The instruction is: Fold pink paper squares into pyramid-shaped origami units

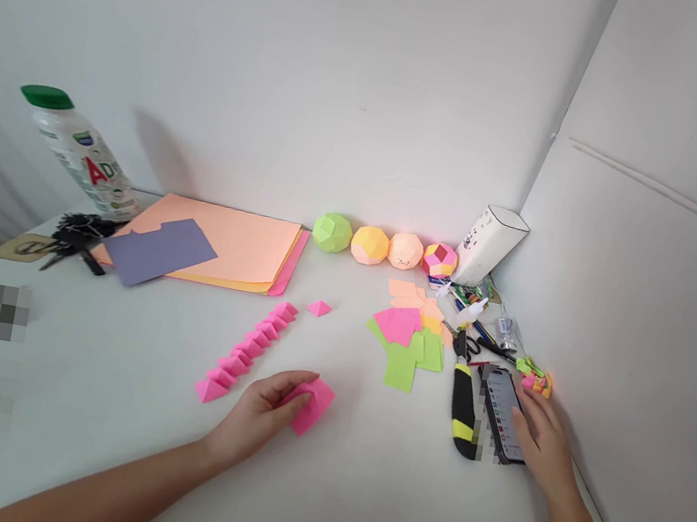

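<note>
My left hand (261, 414) pinches a pink square of paper (316, 405) between thumb and fingers, just above the white table. Beside it runs a slanting row of folded pink paper pieces (250, 347), with one more folded pink piece (319, 308) lying apart at the row's far end. Over at the right, my right hand (542, 440) rests with fingers stretched out at the edge of a phone (502, 412), whose screen is lit. Its fingertips reach close to a small heap of colourful pieces (533, 375).
Loose pink, green and peach paper squares (402, 363) lie mid-table, near a black-and-yellow cutter (463, 409) and scissors (466, 345). Paper balls (370, 245) line the wall beside a white box (491, 245). Leftward are coloured sheets (237, 242), keys (83, 230) and a bottle (89, 155).
</note>
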The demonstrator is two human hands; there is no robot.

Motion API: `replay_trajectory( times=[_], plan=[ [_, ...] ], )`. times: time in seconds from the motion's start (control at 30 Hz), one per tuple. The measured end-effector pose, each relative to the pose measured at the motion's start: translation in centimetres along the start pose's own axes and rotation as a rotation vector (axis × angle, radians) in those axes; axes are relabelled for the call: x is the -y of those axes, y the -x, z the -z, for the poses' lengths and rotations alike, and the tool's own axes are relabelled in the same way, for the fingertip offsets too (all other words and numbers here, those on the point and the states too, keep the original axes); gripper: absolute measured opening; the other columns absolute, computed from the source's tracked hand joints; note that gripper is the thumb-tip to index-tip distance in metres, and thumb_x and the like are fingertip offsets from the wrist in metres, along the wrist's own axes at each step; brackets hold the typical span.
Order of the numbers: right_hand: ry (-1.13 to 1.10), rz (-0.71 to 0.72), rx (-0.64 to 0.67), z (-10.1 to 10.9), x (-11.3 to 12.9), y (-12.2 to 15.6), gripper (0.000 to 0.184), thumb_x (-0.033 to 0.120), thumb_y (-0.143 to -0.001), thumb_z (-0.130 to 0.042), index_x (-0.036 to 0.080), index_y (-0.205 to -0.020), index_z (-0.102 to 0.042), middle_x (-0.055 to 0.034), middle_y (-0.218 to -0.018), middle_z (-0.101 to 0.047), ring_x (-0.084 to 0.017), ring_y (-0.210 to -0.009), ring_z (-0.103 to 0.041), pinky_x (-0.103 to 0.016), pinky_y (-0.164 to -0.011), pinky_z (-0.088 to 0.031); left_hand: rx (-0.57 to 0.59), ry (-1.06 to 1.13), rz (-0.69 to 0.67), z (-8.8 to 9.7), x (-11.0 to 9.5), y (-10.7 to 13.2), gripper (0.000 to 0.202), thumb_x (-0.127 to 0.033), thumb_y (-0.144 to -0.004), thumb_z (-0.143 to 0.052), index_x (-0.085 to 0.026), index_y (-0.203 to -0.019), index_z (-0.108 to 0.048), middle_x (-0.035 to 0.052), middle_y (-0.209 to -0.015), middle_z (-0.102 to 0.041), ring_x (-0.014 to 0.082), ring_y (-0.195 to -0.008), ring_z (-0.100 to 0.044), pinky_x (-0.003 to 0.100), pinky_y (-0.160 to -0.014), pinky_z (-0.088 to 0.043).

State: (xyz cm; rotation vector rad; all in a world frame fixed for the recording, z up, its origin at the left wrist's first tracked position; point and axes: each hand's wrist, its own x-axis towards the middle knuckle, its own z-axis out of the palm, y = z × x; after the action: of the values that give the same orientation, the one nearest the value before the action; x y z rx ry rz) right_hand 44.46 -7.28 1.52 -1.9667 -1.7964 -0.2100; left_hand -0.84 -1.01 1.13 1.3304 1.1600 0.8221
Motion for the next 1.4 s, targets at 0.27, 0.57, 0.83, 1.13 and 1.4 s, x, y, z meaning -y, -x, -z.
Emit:
replay_trajectory(
  times=[0.27,0.57,0.83,1.13,1.4],
  plan=[
    [-0.049,-0.011,0.015,-0.1,-0.6,-0.1,0.036,0.036,-0.09,-0.037,0.019,-0.109,-0.062,-0.0124,-0.123,-0.055,-0.03,-0.115,-0.051,-0.047,-0.094,-0.044,0.005,0.01,0.005,0.0,0.1,-0.1,0.034,-0.04,-0.078,-0.06,-0.02,-0.105,-0.066,0.0061,-0.095,-0.072,0.022,-0.087,-0.066,0.03,-0.073,-0.056],
    [-0.087,-0.109,0.03,0.3,0.3,0.0,0.039,0.037,-0.09,-0.034,0.02,-0.113,-0.06,-0.0107,-0.123,-0.054,-0.028,-0.116,-0.05,-0.045,-0.097,-0.043,0.011,0.01,0.02,0.0,-0.1,0.1,0.034,-0.038,-0.078,-0.059,-0.019,-0.106,-0.065,0.0055,-0.094,-0.072,0.0206,-0.086,-0.066,0.029,-0.073,-0.055],
    [-0.137,-0.124,0.04,0.3,0.0,0.0,0.038,0.038,-0.09,-0.034,0.02,-0.112,-0.059,-0.0115,-0.123,-0.055,-0.029,-0.116,-0.05,-0.047,-0.099,-0.041,0.012,0.014,0.018,0.0,0.2,0.1,0.033,-0.037,-0.078,-0.059,-0.019,-0.106,-0.065,0.0053,-0.093,-0.072,0.0208,-0.085,-0.066,0.03,-0.072,-0.055],
    [-0.214,-0.162,0.117,0.8,0.6,0.1,0.042,0.039,-0.092,-0.032,0.024,-0.127,-0.05,-0.007,-0.13,-0.052,-0.026,-0.12,-0.048,-0.043,-0.101,-0.04,0.035,-0.011,0.026,0.0,0.2,0.0,0.034,-0.038,-0.078,-0.057,-0.019,-0.106,-0.064,0.0053,-0.095,-0.072,0.0208,-0.087,-0.065,0.03,-0.074,-0.055],
    [-0.239,-0.203,0.118,0.8,0.7,0.3,0.044,0.043,-0.091,-0.033,0.022,-0.124,-0.053,-0.0079,-0.132,-0.052,-0.027,-0.122,-0.047,-0.045,-0.104,-0.037,0.057,-0.07,-0.004,-0.1,0.1,-0.1,0.031,-0.035,-0.079,-0.056,-0.019,-0.103,-0.066,0.0058,-0.097,-0.072,0.0215,-0.089,-0.065,0.032,-0.079,-0.054]
  ],
)
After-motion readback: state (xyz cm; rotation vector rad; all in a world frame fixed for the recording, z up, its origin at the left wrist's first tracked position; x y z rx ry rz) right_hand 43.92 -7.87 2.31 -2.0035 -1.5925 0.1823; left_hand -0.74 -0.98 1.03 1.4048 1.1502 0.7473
